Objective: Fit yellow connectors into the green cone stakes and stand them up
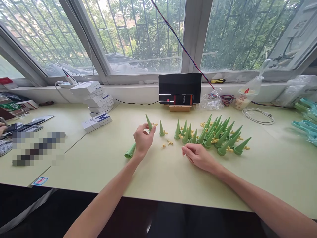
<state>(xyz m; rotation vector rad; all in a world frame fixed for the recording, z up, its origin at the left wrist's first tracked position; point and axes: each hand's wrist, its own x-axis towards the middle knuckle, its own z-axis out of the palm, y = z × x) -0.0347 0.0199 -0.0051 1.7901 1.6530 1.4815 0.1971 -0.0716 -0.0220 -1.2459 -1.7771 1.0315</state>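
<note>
My left hand [143, 140] pinches a small green plastic cone [148, 121] upright, with a yellow piece at its side. Beneath that wrist lies another green conical piece [130, 152], partly hidden by my forearm. My right hand [199, 157] rests on the table with its fingers curled together; what they hold, if anything, is hidden. Between my hands stands a single green cone [161, 128]. Two loose yellow pieces [170, 142] lie in front of it. A group of several green cones [223, 147] with yellow pieces stands just beyond my right hand.
At the back a phone [182, 99] leans against a black tablet [180, 82]. White boxes [96, 122] are stacked at the left. A bagged cup [246, 98] and a coiled white cable [258, 116] lie back right. Another person's hand [3, 127] shows at the left edge.
</note>
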